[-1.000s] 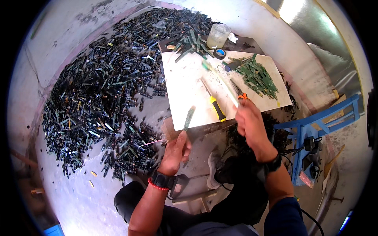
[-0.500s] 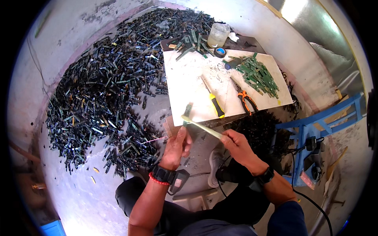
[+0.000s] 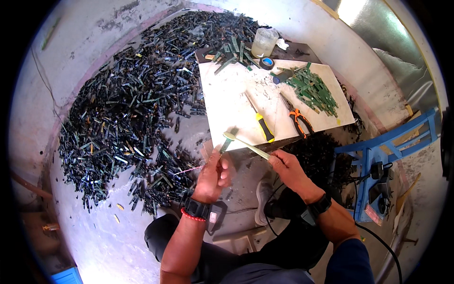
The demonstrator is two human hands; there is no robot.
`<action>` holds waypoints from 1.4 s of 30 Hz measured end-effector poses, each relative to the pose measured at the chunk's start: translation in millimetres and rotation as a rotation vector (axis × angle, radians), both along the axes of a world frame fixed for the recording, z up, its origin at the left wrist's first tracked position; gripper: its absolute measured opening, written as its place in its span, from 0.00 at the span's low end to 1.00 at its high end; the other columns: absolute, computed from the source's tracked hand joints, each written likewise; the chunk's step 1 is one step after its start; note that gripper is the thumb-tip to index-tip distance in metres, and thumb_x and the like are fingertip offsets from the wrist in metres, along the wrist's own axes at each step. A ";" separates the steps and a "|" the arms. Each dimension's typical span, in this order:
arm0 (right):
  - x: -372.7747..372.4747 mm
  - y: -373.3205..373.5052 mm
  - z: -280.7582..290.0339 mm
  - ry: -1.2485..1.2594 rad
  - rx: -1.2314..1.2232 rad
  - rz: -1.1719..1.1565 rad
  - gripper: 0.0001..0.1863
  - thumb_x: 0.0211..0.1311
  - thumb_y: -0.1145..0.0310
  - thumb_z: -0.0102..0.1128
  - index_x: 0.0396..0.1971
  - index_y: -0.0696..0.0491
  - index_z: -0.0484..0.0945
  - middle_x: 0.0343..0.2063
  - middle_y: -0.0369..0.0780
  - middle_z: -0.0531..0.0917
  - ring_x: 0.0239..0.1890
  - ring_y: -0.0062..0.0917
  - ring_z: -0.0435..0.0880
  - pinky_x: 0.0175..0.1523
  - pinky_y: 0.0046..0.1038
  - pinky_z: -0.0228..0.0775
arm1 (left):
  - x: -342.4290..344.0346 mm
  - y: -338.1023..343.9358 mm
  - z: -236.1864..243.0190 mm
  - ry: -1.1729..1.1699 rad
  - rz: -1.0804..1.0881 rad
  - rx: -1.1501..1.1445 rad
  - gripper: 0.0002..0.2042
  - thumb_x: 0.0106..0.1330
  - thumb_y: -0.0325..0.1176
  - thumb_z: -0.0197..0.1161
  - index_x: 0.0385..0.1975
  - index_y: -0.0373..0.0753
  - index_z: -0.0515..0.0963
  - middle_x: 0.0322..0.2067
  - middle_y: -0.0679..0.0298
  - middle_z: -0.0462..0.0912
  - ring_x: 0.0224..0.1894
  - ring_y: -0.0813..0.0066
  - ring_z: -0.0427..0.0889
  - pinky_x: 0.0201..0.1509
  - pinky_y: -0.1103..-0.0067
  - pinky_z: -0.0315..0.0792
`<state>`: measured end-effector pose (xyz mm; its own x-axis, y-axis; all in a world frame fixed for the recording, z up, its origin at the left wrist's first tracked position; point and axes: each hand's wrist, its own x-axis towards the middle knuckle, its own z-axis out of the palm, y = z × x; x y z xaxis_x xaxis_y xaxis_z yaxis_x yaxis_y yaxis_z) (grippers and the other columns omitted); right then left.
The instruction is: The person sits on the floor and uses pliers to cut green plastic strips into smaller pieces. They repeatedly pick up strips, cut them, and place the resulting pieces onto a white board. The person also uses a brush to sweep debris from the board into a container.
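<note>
My left hand [image 3: 212, 176] pinches the near end of a narrow green circuit board strip [image 3: 225, 145], which points up and away over the near edge of the white board. In my right hand [image 3: 289, 171] is a pale toothbrush-like stick [image 3: 253, 148], gripped by its handle. Its head lies across the strip near the far end; bristles are hidden. On the white board [image 3: 236, 104] lie a yellow and black screwdriver [image 3: 264, 127] and orange-handled pliers [image 3: 299, 120]. Green board strips [image 3: 313, 91] are heaped to the right of them.
A large pile of dark strips [image 3: 127, 109] covers the floor at left. At the board's back stand a cloudy container [image 3: 265, 42] and a tape roll [image 3: 266, 63]. A blue chair [image 3: 366, 156] with a black cable is at right. More dark pieces [image 3: 314, 154] lie below the board.
The brush head has slid along the strip toward its far end. Both hands keep their grip. The whole view has shifted slightly.
</note>
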<state>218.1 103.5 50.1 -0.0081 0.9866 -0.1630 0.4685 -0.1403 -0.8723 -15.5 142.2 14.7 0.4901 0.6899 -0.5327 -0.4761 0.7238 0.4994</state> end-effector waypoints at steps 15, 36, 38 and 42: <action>-2.2 -1.2 7.9 0.019 -0.074 -0.056 0.13 0.65 0.66 0.50 0.32 0.61 0.75 0.17 0.36 0.71 0.22 0.17 0.66 0.27 0.23 0.60 | -0.3 0.3 4.8 -0.126 0.091 -0.057 0.20 0.70 0.52 0.43 0.21 0.46 0.65 0.12 0.74 0.57 0.12 0.83 0.51 0.19 0.83 0.50; 3.9 0.7 8.2 0.003 0.088 -0.188 0.13 0.65 0.64 0.51 0.31 0.60 0.76 0.15 0.37 0.70 0.20 0.19 0.67 0.26 0.26 0.60 | 2.5 1.0 3.4 -0.206 0.135 -0.019 0.18 0.69 0.50 0.46 0.21 0.46 0.65 0.12 0.75 0.58 0.11 0.84 0.52 0.17 0.84 0.50; -0.3 -3.0 12.5 0.012 0.103 -0.040 0.13 0.65 0.64 0.51 0.31 0.60 0.76 0.15 0.37 0.70 0.20 0.19 0.66 0.25 0.25 0.60 | 2.5 1.4 2.4 -0.218 0.136 -0.009 0.18 0.69 0.50 0.46 0.21 0.46 0.65 0.12 0.75 0.58 0.11 0.84 0.52 0.17 0.84 0.50; -5.3 -5.7 7.8 -0.037 0.102 -0.005 0.13 0.65 0.64 0.51 0.29 0.60 0.75 0.15 0.36 0.69 0.19 0.19 0.66 0.25 0.24 0.59 | 6.1 -0.6 2.8 -0.158 0.167 0.016 0.17 0.69 0.48 0.47 0.21 0.46 0.65 0.12 0.75 0.57 0.11 0.84 0.51 0.17 0.84 0.50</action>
<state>212.8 97.8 57.9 0.0006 0.9981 -0.0620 0.5004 -0.0540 -0.8641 -9.4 141.6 17.4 0.4447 0.7761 -0.4471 -0.6618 0.6211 0.4199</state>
